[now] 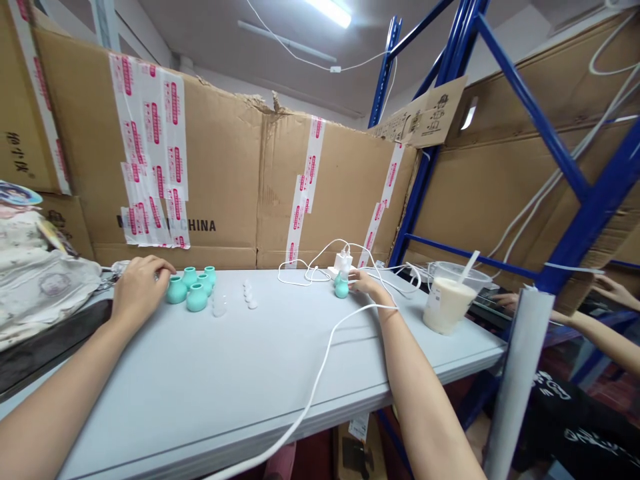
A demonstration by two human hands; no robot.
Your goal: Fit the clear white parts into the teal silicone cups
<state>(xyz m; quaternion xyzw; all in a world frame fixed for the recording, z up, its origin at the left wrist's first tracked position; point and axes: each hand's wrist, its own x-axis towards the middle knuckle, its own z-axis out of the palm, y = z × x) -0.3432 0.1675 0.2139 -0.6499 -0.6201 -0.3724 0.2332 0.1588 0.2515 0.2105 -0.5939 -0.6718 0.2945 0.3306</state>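
On the left of the tabletop, my left hand point(141, 288) rests with bent fingers beside a group of small round teal vases point(197, 298). Its fingertips reach close to the nearest vase, and whatever lies under the palm is hidden. Right of that group stand a row of small clear pieces point(219, 305) and a row of small white discs point(251, 298). Farther right, my right hand point(367, 285) has its fingertips at the side of another teal vase point(341, 288). Something pale and translucent shows at the top of this vase.
A white charger point(343, 261) with tangled cables stands behind the right hand; one cable point(320, 367) crosses the table's front edge. A plastic cup of milky drink point(449, 303) stands at right. Cardboard point(225, 180) walls the back. A bag point(45, 287) lies left. Another person's arm point(595, 333) shows beyond the blue rack point(530, 113).
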